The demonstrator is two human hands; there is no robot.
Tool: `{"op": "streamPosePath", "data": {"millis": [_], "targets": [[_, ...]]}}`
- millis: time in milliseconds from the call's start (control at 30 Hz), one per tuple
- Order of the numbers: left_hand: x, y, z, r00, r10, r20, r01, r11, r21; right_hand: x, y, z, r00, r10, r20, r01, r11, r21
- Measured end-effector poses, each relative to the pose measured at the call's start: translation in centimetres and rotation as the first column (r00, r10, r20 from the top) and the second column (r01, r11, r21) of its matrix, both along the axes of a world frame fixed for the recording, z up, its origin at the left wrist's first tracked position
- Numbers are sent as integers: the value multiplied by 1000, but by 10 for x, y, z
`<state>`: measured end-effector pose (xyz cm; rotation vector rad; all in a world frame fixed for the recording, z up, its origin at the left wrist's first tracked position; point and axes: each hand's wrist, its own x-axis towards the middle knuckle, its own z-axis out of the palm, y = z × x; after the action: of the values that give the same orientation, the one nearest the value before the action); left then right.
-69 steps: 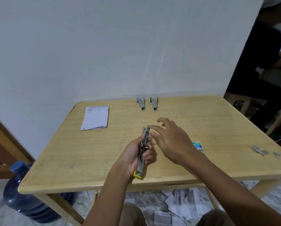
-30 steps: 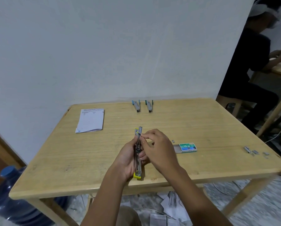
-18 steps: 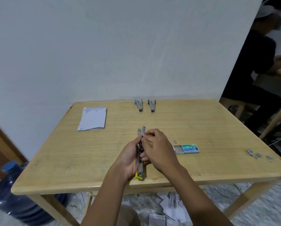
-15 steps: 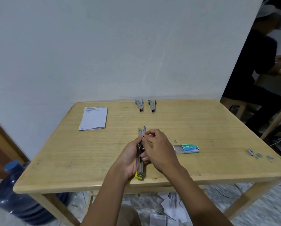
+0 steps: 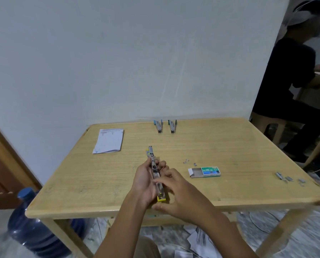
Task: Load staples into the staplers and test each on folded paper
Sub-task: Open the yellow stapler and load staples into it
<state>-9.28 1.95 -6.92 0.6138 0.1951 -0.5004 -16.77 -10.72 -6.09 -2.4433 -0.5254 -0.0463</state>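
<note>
Head view: wooden table (image 5: pixel 230 146) against white wall (image 5: pixel 118 53). Left hand (image 5: pixel 143 180) grips opened stapler (image 5: pixel 155 172); right hand (image 5: pixel 181 196) touches it, grasp unclear. Staple box (image 5: pixel 205 171) at 3 o'clock.

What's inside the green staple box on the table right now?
The green staple box lies with its tray slid partly out at the left end. The exposed tray looks pale and empty; anything under the sleeve is hidden.

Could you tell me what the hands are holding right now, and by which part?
The left hand grips the opened yellow stapler around its middle; the right hand touches its near end.
</note>
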Motion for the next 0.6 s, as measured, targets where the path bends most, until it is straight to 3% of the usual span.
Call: {"op": "streamPosePath", "data": {"millis": [133,200,267,400,500,600], "targets": [[-4,2,5,998,46,33,-45,998,-46,2,-15,3,985,-29,171,-1,984,175],[-12,6,10,992,-87,94,90,996,-28,7,-24,7,959,-129,250,40,942,332],[-24,7,14,956,-243,162,227,967,113,13,-28,15,942,-219,256,71,871,486],[-40,11,16,898,-366,244,289,909,300,23,-23,29,967,-251,-36,204,685,699],[-45,14,19,864,-408,295,327,901,287,28,-16,27,945,-35,-325,287,567,772],[-46,19,20,859,-421,291,352,899,262,27,-6,32,893,137,-429,344,405,847]]}}
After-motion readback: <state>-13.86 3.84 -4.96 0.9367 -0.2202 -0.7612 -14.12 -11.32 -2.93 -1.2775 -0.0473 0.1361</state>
